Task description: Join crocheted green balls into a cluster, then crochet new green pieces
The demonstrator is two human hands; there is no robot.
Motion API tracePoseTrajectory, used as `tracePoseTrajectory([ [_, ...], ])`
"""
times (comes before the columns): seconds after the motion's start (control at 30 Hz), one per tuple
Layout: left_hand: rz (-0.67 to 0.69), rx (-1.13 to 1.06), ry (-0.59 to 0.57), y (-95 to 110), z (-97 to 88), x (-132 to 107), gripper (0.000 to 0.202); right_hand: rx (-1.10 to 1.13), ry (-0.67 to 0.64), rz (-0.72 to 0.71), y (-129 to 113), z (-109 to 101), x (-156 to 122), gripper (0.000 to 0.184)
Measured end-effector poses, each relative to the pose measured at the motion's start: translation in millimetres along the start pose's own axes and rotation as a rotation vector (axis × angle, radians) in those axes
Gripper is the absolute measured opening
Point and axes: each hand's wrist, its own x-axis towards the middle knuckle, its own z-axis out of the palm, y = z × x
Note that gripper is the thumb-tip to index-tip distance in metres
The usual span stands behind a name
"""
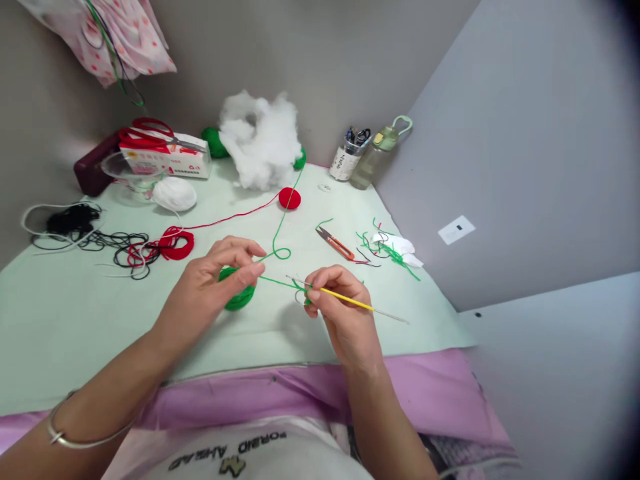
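Note:
My left hand is closed on a round green crocheted piece and pinches the green yarn that runs back across the table. My right hand is closed on a crochet hook with a yellow grip and a metal tip, and a green loop sits at its fingers. A taut stretch of green yarn joins the two hands. Both hands hover just above the pale green table.
A red crocheted disc, red yarn coil, black cord tangle, white yarn ball, stuffing pile, orange thread snips, yarn scraps, a jar of tools, a bottle and a box lie around.

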Motion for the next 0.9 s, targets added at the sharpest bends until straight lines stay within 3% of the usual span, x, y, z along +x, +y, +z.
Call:
tracePoseTrajectory([
  [0.1,-0.219,-0.482,-0.033,12.0,-2.8,-0.8,0.03,-0.024,0.006,-0.006,0.9,0.2,0.9,0.01],
  [0.17,-0.29,-0.752,-0.065,22.3,-1.3,-1.4,0.033,-0.071,0.015,-0.019,1.4,2.0,0.5,0.01],
  [0.3,-0.206,-0.952,-0.041,38.7,4.5,-0.9,0.03,-0.179,0.026,-0.081,0.4,7.7,-3.7,0.012],
  [0.4,0.076,-0.765,0.016,35.3,7.1,1.1,0.022,-0.229,-0.004,-0.149,-2.0,10.8,-8.1,0.013],
  [0.47,0.363,-0.388,0.04,24.4,7.0,2.8,0.025,-0.286,-0.016,-0.215,-3.6,11.4,-10.6,0.014],
  [0.57,0.56,0.246,-0.006,5.5,5.3,4.9,0.028,-0.41,-0.019,-0.336,-4.9,10.2,-12.8,0.017],
  [0.6,0.542,0.36,-0.031,1.1,5.0,5.0,0.027,-0.449,-0.023,-0.369,-5.2,9.5,-13.1,0.017],
  [0.67,0.416,0.384,-0.09,-3.0,5.8,3.8,0.025,-0.507,-0.033,-0.413,-5.7,7.9,-13.2,0.017],
  [0.8,0.047,0.093,-0.236,2.2,13.0,-2.0,0.03,-0.554,-0.073,-0.461,-7.0,5.7,-12.2,0.018],
  [0.9,-0.065,-0.058,-0.248,5.4,19.7,-3.4,0.037,-0.572,-0.094,-0.479,-7.9,5.1,-11.8,0.017],
])
